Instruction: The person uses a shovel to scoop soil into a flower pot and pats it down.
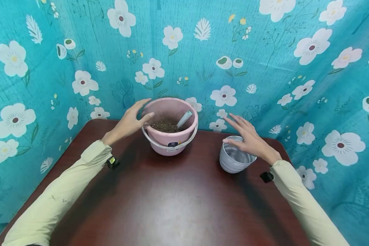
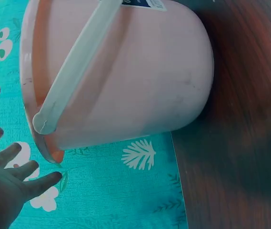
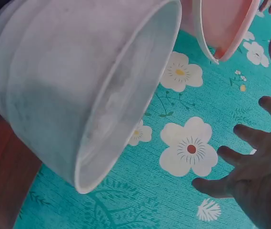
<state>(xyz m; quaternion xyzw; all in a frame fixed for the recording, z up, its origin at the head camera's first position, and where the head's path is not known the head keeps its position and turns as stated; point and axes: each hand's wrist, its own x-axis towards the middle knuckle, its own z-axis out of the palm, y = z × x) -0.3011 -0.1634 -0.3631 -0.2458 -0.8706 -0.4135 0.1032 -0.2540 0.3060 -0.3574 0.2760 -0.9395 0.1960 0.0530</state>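
Note:
A pink bucket (image 1: 167, 139) with a pale handle (image 2: 75, 67) stands at the back of the table, dark soil (image 1: 164, 127) inside it. The light blue-grey grip of a tool (image 1: 184, 119) sticks up from the soil; its lower end is hidden. My left hand (image 1: 130, 119) hovers at the bucket's left rim, fingers spread, holding nothing. To the right stands a grey ribbed pot (image 1: 233, 163), and only a little of its inside shows. Over and behind its right rim my right hand (image 1: 249, 136) is held with fingers apart, gripping nothing.
The dark red-brown table (image 1: 172, 198) has its back edge close against a teal flowered curtain (image 1: 196, 68). The curtain also hangs along the left and right sides. Both forearms reach in over the table, a small black camera (image 1: 267, 176) strapped at the right wrist.

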